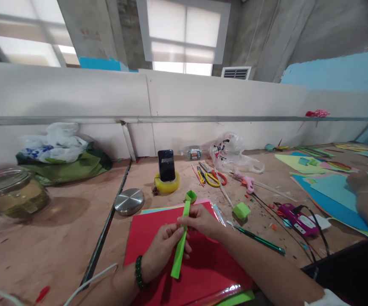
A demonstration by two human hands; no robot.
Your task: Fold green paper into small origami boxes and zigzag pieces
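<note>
A narrow strip of bright green paper [178,256] is pinched between both hands above a stack of coloured sheets topped by red paper [145,233]. My left hand [166,239], with a dark green bead bracelet [139,272] at its wrist, grips the strip near its middle. Closer to the strip's far end, my right hand [199,221] holds it between thumb and fingers. Just beyond the far end sits a small open green paper box [190,196]. A closed-looking green paper cube [241,211] lies to the right of the stack.
A green cutter knife [260,240], a pink glue gun [247,182] and a purple device [298,219] with cables lie right. Yellow-handled scissors [213,179], a phone [166,165] on a yellow tape roll [167,185] and a metal disc [129,201] stand beyond. Another person's hand [362,187] is far right.
</note>
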